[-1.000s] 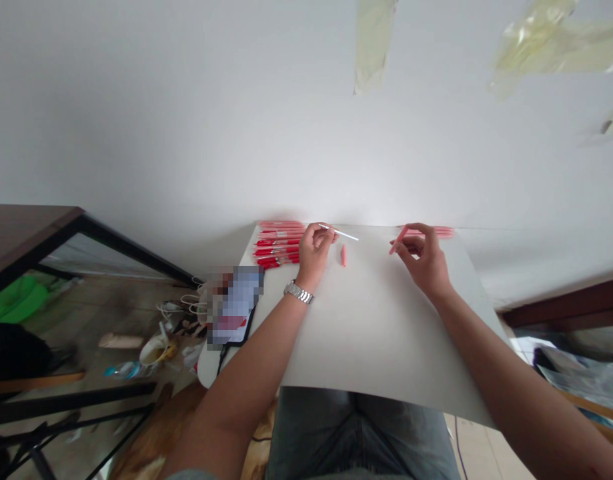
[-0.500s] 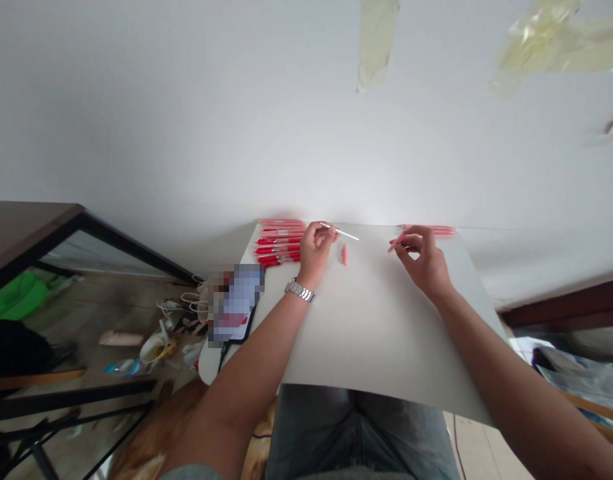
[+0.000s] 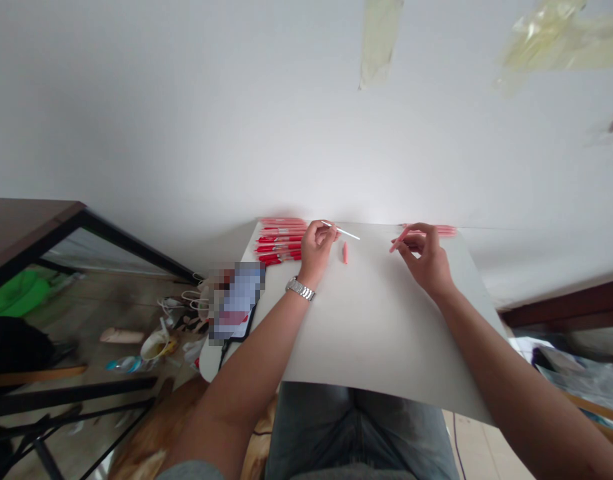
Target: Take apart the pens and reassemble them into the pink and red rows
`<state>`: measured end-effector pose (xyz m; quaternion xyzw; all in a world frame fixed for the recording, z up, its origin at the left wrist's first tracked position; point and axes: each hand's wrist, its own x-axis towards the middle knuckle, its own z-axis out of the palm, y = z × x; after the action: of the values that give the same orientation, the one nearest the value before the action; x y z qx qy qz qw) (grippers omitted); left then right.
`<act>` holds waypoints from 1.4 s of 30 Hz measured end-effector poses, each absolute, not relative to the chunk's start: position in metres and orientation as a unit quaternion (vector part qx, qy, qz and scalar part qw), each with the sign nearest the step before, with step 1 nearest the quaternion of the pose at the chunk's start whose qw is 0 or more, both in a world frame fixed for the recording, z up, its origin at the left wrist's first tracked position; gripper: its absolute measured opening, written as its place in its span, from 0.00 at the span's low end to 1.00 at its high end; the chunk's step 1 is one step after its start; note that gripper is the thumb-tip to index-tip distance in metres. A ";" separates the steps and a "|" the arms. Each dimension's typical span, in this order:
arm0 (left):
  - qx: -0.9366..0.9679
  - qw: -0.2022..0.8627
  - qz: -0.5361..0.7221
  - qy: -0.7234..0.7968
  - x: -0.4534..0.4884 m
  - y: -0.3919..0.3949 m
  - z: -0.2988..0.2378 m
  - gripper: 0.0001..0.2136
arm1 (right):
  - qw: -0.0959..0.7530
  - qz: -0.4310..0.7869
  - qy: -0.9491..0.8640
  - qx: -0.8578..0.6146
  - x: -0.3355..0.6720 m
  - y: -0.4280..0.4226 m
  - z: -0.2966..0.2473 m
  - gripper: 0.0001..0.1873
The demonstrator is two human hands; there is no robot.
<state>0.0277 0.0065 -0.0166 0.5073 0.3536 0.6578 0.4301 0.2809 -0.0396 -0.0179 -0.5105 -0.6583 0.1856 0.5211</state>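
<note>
My left hand (image 3: 316, 247), a metal watch on its wrist, pinches a thin white pen refill (image 3: 343, 231) that points right. My right hand (image 3: 423, 257) is closed on a pink pen barrel (image 3: 398, 240), tilted up to the right. Between the hands a small pink pen piece (image 3: 345, 253) lies on the white board (image 3: 371, 320) across my lap. A stack of red pens (image 3: 280, 240) lies by the wall just left of my left hand. More pink barrels (image 3: 439, 230) lie at the board's far right corner behind my right hand.
A phone (image 3: 233, 303) rests at the board's left edge with a cable hanging down. A dark glass-topped table (image 3: 61, 233) stands at left, with cups and clutter (image 3: 151, 343) on the floor. A wooden ledge (image 3: 561, 310) is at right. A white wall rises straight ahead.
Both hands stay almost in place. My right hand has shifted the pink barrel slightly in its fingers. The view has crept a little upward.
</note>
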 end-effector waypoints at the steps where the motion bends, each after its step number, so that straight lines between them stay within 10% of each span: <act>1: 0.507 0.431 0.658 0.353 0.028 0.007 -0.017 0.16 | 0.526 0.190 -0.655 -0.508 0.280 -0.040 -0.017 0.23; 42: 0.516 0.434 0.649 0.352 0.026 0.009 -0.022 0.13 | 0.545 0.164 -0.647 -0.507 0.282 -0.035 -0.027 0.22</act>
<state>0.0265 0.0088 -0.0219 0.5157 0.3519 0.6493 0.4344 0.2819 -0.0350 -0.0268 -0.5075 -0.6469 0.1642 0.5450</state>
